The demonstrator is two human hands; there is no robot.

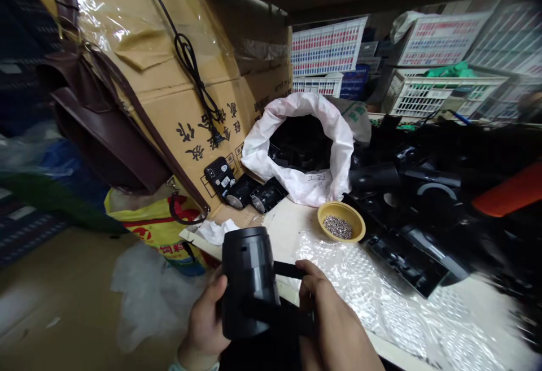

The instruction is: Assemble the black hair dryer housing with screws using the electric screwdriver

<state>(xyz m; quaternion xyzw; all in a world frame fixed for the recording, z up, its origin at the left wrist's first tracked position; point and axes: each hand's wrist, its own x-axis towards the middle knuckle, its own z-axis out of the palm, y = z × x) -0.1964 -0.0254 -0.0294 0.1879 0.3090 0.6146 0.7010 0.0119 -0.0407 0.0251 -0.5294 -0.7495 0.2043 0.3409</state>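
Note:
A black cylindrical housing [248, 280] with a side handle stands tilted before me, over the table's front edge. My left hand [206, 314] wraps round its left side, the thumb against the wall. On the other side, my right hand [328, 309] is closed round the black handle [290, 270], which sticks out to the right in a loop. The fingers under the handle are partly hidden. Beyond the hands, a yellow bowl [361, 221] holds many small metal screws [337, 227].
Black plastic parts [406, 258] pile up on the right, with an orange object [510, 190] among them. A white sack [296, 184] of black parts stands behind. Bubble wrap [381, 297] covers the table front. A phone [220, 178] leans on cardboard [169, 117] near a hanging brown bag [110, 128].

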